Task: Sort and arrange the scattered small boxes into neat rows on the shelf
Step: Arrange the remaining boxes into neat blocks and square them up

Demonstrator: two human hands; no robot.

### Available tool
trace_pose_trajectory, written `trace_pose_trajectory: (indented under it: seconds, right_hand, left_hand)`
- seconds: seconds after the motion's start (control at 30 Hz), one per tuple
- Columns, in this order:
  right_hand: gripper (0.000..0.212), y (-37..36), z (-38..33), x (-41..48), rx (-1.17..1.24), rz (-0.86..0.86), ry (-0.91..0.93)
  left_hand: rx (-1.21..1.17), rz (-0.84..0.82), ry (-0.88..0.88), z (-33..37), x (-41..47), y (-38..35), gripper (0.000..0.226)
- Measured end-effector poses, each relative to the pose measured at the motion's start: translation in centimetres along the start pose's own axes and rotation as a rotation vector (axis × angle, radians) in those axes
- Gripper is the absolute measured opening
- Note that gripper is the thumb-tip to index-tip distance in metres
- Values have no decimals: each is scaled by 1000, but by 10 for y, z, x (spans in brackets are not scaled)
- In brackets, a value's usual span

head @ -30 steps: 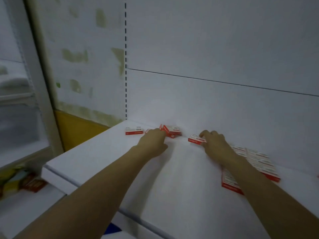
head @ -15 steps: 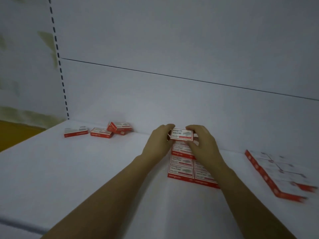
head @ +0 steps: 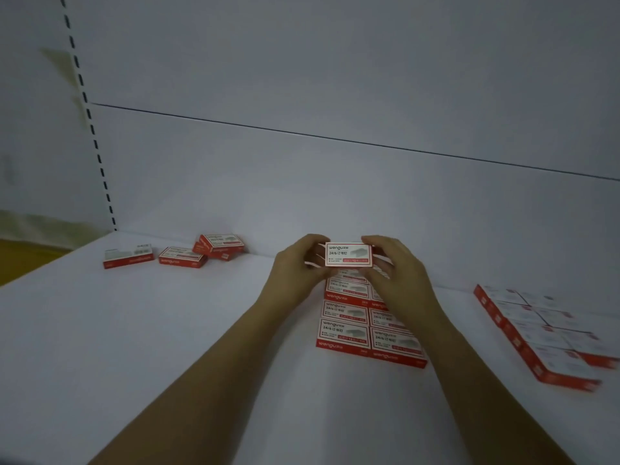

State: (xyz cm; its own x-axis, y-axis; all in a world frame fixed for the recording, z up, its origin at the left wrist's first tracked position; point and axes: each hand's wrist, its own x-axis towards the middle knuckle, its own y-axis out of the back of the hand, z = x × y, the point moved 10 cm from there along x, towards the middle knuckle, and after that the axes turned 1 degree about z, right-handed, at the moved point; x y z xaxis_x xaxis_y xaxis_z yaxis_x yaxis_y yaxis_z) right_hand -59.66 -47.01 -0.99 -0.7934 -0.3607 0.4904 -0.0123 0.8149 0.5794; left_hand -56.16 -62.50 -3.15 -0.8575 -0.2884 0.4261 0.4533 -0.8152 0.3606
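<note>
A small red-and-white staple box [head: 349, 254] is held up between both hands, its printed face toward me. My left hand [head: 295, 273] pinches its left end and my right hand [head: 399, 280] grips its right end. It hovers over the far end of a two-column block of matching boxes [head: 365, 327] lying flat on the white shelf [head: 167, 347]. Several loose boxes [head: 183, 256] lie scattered at the back left, two of them piled [head: 219, 245] against the back panel.
A second tidy block of boxes [head: 543, 333] lies at the right, running toward the front edge. The white back panel [head: 335, 182] rises right behind the boxes. A slotted upright [head: 90, 122] marks the shelf's left end.
One second ago my hands were at the scattered boxes on the left. They have carried one box right to the arranged block; since half a second ago it stays held above the block.
</note>
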Motion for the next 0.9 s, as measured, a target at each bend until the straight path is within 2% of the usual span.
trace_pose_trajectory:
  seconds: [0.17, 0.23, 0.33, 0.47, 0.63, 0.9]
  right_hand:
    - [32, 6, 12, -5, 200, -125, -175]
    - [30, 7, 19, -8, 276, -125, -253]
    - [37, -2, 31, -9, 352, -141, -380]
    - [46, -21, 36, -11, 499, -197, -476]
    - [41, -26, 42, -16, 584, -196, -547]
    - [43, -21, 42, -16, 532, -186, -530]
  left_hand:
    - [-122, -222, 154, -14, 0, -13, 34]
    - [-183, -247, 196, -16, -1, -14, 38]
    - [-321, -260, 292, -20, -2, -15, 60]
    - [-385, -298, 446, -30, -6, -18, 60]
    - [-364, -369, 532, -37, -11, -25, 54]
    - [-399, -418, 555, -44, -11, -32, 51]
